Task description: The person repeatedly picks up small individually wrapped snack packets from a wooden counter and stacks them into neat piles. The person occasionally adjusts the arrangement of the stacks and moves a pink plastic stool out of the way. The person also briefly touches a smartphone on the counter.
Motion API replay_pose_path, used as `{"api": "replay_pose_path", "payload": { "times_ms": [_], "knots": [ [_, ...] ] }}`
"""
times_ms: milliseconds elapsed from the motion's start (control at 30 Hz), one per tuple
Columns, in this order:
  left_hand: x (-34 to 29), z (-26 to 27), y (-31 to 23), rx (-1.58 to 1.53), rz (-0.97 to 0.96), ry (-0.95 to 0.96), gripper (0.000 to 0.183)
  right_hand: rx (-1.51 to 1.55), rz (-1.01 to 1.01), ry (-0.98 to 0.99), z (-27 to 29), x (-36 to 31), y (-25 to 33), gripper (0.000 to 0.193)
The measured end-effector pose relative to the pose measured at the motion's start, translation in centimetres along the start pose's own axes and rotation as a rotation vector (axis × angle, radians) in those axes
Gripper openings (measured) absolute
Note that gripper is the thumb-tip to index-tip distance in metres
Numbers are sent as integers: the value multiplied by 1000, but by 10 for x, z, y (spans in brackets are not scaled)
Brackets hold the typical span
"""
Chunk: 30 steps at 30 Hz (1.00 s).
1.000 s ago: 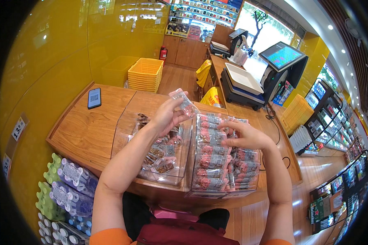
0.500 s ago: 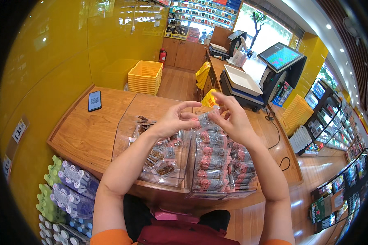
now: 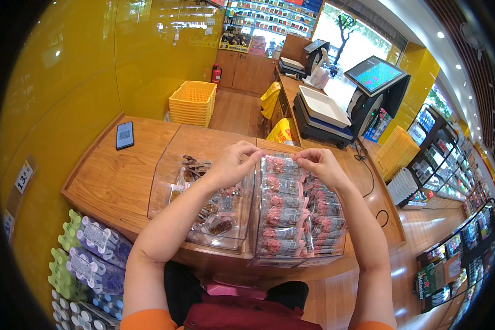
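Observation:
A small pink-and-silver snack packet (image 3: 280, 164) lies crosswise at the far end of the left-hand column in the right clear bin (image 3: 269, 263). My left hand (image 3: 237, 163) is closed, fingertips pinching the packet's left end. On its right end, the thumb and fingers of my right hand (image 3: 320, 166) are pinched together. Nearer me, matching packets (image 3: 283, 218) lie stacked in the same column, with another column to the right. Beside it stands the left clear bin (image 3: 158, 208), holding loose packets with brown contents (image 3: 221, 224); my left forearm covers part of it.
A phone (image 3: 125, 135) lies on the wooden counter (image 3: 102, 173) at left. Beyond the counter are stacked yellow baskets (image 3: 192, 104). A scale with a white tray (image 3: 324, 105) and a screen (image 3: 376, 75) stand at far right. Purple bottle packs (image 3: 102, 269) sit low at left.
Both hands have come down toward the right bin and nearer me. The packet, held tilted above the bin before, now lies level at the column's far end.

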<state>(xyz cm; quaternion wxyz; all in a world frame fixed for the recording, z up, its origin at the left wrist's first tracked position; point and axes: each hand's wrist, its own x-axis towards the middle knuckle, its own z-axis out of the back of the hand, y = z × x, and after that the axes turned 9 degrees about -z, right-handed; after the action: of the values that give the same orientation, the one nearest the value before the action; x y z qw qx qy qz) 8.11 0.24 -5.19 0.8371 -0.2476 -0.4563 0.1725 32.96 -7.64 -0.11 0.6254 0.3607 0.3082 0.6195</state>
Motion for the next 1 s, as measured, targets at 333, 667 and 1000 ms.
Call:
{"api": "replay_pose_path", "payload": {
  "times_ms": [333, 667, 1000],
  "knots": [
    [-2, -1, 0, -45, 64, 29, 27, -196, 115, -88, -11, 3, -2, 16],
    [-2, 6, 22, 181, 196, -190, 24, -333, 245, -160, -7, -7, 16, 18],
    [-21, 12, 57, 692, 228, 233, 38, -23, 246, -278, 19, -89, 30, 19]
  ]
}}
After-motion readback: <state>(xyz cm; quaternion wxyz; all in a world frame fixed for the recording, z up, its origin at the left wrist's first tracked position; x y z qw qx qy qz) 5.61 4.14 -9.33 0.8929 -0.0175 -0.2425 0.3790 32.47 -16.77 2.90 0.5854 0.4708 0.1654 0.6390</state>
